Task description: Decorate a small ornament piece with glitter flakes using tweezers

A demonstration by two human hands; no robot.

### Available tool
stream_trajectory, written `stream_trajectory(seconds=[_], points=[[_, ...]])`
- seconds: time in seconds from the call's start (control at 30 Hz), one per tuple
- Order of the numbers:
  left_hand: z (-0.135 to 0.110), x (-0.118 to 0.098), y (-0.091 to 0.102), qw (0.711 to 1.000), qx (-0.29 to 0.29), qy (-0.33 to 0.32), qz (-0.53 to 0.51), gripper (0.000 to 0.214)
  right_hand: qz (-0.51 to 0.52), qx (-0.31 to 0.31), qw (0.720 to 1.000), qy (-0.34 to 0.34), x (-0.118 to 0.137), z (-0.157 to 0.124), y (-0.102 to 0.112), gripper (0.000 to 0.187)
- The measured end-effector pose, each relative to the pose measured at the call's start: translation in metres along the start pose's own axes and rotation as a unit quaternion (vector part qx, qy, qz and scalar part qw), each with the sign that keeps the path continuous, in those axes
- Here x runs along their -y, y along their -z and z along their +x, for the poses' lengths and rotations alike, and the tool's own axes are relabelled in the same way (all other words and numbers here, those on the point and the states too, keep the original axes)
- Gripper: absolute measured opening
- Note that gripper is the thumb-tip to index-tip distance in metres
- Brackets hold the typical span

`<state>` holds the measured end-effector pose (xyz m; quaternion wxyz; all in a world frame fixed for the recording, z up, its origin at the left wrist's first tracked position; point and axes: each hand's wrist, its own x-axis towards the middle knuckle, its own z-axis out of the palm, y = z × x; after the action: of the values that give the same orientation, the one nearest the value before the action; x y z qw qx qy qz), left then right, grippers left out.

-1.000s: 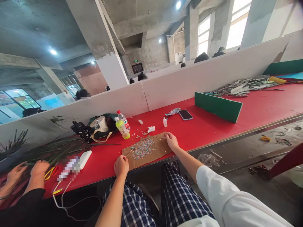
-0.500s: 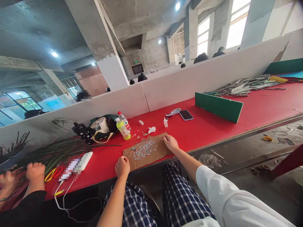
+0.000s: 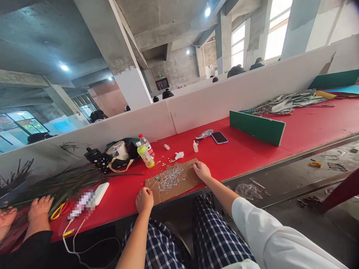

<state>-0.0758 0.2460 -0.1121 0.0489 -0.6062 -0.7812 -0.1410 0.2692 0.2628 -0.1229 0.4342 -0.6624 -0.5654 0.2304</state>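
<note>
Brown cardboard sheet [image 3: 188,183] lies flat near the front edge of the red bench [image 3: 249,157], with a low pile of tiny multicoloured flecks [image 3: 170,179] at its middle. Seated person's right hand [image 3: 202,171], white sleeve behind it, rests at the sheet's right end, fingertips [image 3: 195,164] pinched narrow; anything between them is too small to tell. Left hand [image 3: 144,200] is curled up on the sheet's near edge, grip closed, contents hidden. Thin pale stick [image 3: 153,184] sits just beside it, one end in the flecks. Step in hand looks like fine picking or placing of flecks on the cardboard; the next move seems to call for careful fingertip work, not force.

Beyond the sheet: small white dropper bottle [image 3: 195,147], yellow-green drink bottle [image 3: 145,155], crumpled white tissue [image 3: 179,155]. Further right, black smartphone [image 3: 219,137] and a tilted green board [image 3: 256,127]. Far left, a co-worker's hand [image 3: 40,209] lies by long green palm leaves [image 3: 64,183], yellow-handled scissors [image 3: 58,211] close by.
</note>
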Motion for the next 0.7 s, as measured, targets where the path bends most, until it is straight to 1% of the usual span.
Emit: stream_trajectory(seconds=[0.53,0.7], points=[[0.0007,-0.0009,0.0005,1.000,0.004,0.005,0.002,0.035,-0.006,0.006,1.000,0.010,-0.0014,-0.0002,0.0006,0.034],[-0.0015,-0.0031,0.0024,1.000,0.005,0.006,0.009,0.035,-0.002,0.008,1.000,-0.001,-0.0013,-0.0001,0.0015,0.033]])
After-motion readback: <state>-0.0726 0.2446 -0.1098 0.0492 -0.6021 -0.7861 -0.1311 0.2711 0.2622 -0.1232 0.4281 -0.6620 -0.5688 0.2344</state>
